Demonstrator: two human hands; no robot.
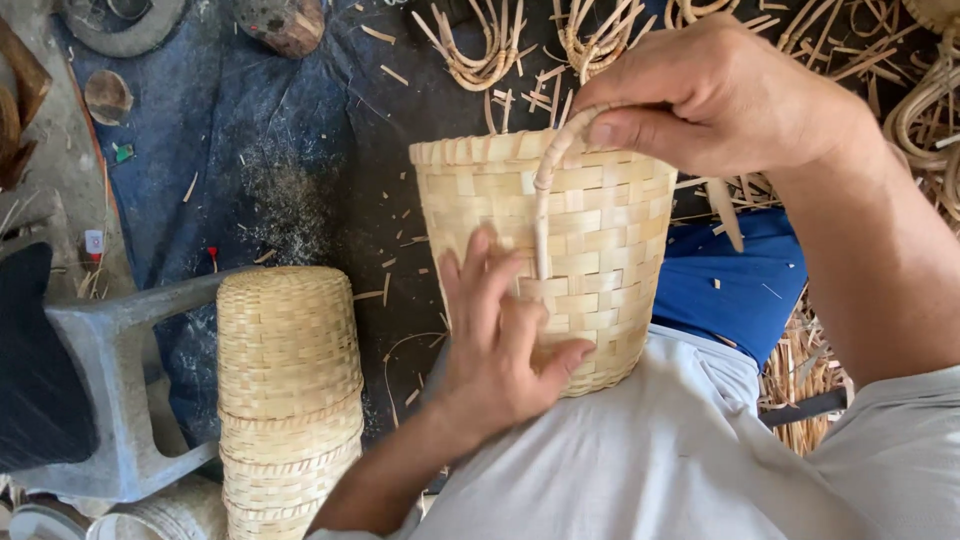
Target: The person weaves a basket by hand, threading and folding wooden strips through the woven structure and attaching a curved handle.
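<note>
Woven basket point(590, 215) braced on the lap, left hand point(500, 345) spread flat on its side wall, right hand point(715, 95) pinched shut on the cane handle point(545, 190) at the rim (1 hard tug could kink it or tear loose the weave).

The left hand point(505, 345) lies flat against the near side of a woven bamboo basket point(590, 250), fingers spread over the weave. The right hand point(715, 95) pinches the top of a curved cane handle point(545, 190) at the basket's rim. To the left stands a stack of finished baskets point(288, 390) beside a grey plastic stool point(115, 390). Bent cane pieces point(480, 50) lie far on the dark tarp point(250, 130).
</note>
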